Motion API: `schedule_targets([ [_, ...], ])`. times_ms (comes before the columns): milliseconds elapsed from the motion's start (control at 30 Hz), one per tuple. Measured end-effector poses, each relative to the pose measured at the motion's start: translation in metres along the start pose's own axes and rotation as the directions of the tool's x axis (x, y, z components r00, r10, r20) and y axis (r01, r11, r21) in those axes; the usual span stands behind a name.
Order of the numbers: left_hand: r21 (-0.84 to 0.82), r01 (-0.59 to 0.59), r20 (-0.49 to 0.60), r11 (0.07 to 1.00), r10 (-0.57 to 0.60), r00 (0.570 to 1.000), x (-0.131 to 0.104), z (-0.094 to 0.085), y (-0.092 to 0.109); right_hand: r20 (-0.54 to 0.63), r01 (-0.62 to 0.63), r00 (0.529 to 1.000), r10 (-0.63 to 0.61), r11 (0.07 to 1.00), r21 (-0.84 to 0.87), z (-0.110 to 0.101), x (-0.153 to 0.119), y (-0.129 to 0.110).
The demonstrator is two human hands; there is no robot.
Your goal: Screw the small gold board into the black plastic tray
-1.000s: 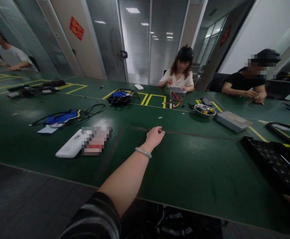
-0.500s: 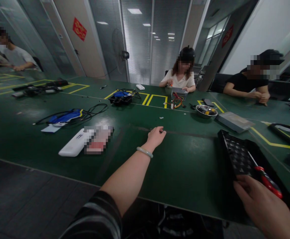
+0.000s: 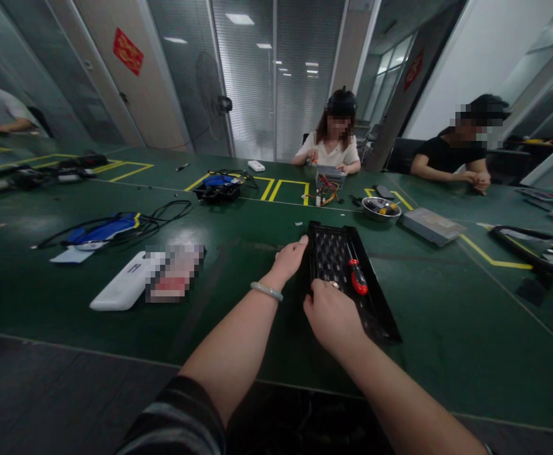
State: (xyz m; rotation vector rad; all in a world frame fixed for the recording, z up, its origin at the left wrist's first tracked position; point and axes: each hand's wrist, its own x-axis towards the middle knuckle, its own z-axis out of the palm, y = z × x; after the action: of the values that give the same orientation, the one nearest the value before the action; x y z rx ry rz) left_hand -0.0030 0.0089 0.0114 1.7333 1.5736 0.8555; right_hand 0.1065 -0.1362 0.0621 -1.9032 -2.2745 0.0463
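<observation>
A shallow black tray [image 3: 383, 287] with a patterned floor lies at a slant on the green table in front of me. My right hand [image 3: 335, 313] is closed over its near left wall, thumb on the outside and fingers over the rim. My left hand [image 3: 289, 260], with a pale bangle at the wrist, is at the far part of the same wall; its fingertips are partly hidden against the tray. Inside the tray rests a screwdriver [image 3: 358, 277] with a red and black handle, its shaft pointing away. A small pale bit [image 3: 334, 285] shows by my right fingers.
To the left lie a white case [image 3: 122, 284], a blurred flat pack [image 3: 176, 275] and a blue pouch [image 3: 100, 232] with black cables. Beyond the tray are a metal bowl [image 3: 381, 216] of parts and a grey box [image 3: 431, 226]. Co-workers sit across the table.
My right hand has brought the tray, with the screwdriver in it, leftward from the right side to beside my left hand. My view has turned slightly right.
</observation>
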Motion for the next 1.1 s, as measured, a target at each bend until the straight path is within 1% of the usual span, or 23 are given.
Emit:
schedule_targets([
  [100, -0.008, 0.005, -0.015, 1.0, -0.005, 1.0, 0.002, 0.0, -0.002, 0.019, 0.021, 1.0, -0.021, 0.999, 0.029, 0.003, 0.006, -0.004],
  [167, -0.005, 0.004, -0.022, 1.0, -0.004, 1.0, 0.003, 0.001, -0.003, 0.034, 0.038, 0.999, -0.04, 0.997, 0.066, -0.005, 0.008, 0.006],
  [200, -0.001, 0.002, -0.024, 1.0, -0.002, 1.0, 0.004, 0.001, -0.004, 0.037, 0.047, 0.998, -0.051, 0.995, 0.09, -0.011, 0.01, 0.017],
  [267, 0.008, -0.009, -0.024, 1.0, 0.009, 1.0, 0.005, 0.003, -0.006, 0.033, 0.038, 0.999, -0.042, 0.991, 0.128, -0.027, 0.018, 0.049],
  [300, 0.014, -0.017, -0.022, 1.0, 0.017, 1.0, 0.005, 0.004, -0.007, 0.02, 0.011, 1.0, -0.015, 0.99, 0.143, -0.035, 0.024, 0.068],
  [333, 0.02, -0.026, -0.02, 0.999, 0.026, 0.999, 0.005, 0.005, -0.008, -0.021, -0.031, 0.999, 0.036, 0.982, 0.187, -0.041, 0.031, 0.089],
  [367, 0.027, -0.035, -0.016, 0.999, 0.035, 0.999, 0.004, 0.005, -0.009, -0.05, -0.079, 0.995, 0.09, 0.978, 0.191, -0.044, 0.038, 0.108],
  [400, 0.035, -0.042, -0.011, 0.998, 0.043, 0.999, 0.004, 0.006, -0.009, -0.065, -0.12, 0.989, 0.135, 0.974, 0.191, -0.045, 0.045, 0.127],
  [467, 0.055, -0.059, 0.009, 0.997, 0.058, 0.998, 0.003, 0.007, -0.009, -0.074, -0.187, 0.976, 0.207, 0.96, 0.21, -0.037, 0.057, 0.156],
  [533, 0.079, -0.079, 0.044, 0.994, 0.075, 0.996, 0.0, 0.007, -0.007, -0.031, -0.196, 0.977, 0.212, 0.945, 0.262, -0.022, 0.064, 0.172],
  [633, 0.122, -0.103, 0.092, 0.987, 0.092, 0.992, -0.003, 0.006, -0.005, 0.009, -0.171, 0.984, 0.179, 0.924, 0.343, -0.003, 0.063, 0.179],
  [733, 0.147, -0.1, 0.113, 0.984, 0.084, 0.99, -0.005, 0.007, -0.004, 0.029, -0.139, 0.99, 0.139, 0.902, 0.408, 0.0, 0.055, 0.183],
  [833, 0.158, -0.077, 0.104, 0.985, 0.061, 0.993, -0.005, 0.009, -0.004, 0.107, -0.131, 0.989, 0.099, 0.924, 0.359, -0.002, 0.051, 0.186],
  [900, 0.159, -0.062, 0.084, 0.985, 0.049, 0.995, -0.005, 0.011, -0.004, 0.13, -0.114, 0.988, 0.078, 0.947, 0.299, 0.0, 0.051, 0.187],
  [1033, 0.148, -0.057, 0.042, 0.987, 0.051, 0.998, -0.005, 0.014, -0.005, 0.09, -0.079, 0.994, 0.055, 0.957, 0.28, 0.009, 0.056, 0.186],
  [1100, 0.141, -0.05, 0.039, 0.989, 0.045, 0.998, -0.005, 0.014, -0.005, 0.047, -0.069, 0.997, 0.058, 0.958, 0.278, 0.01, 0.057, 0.186],
])
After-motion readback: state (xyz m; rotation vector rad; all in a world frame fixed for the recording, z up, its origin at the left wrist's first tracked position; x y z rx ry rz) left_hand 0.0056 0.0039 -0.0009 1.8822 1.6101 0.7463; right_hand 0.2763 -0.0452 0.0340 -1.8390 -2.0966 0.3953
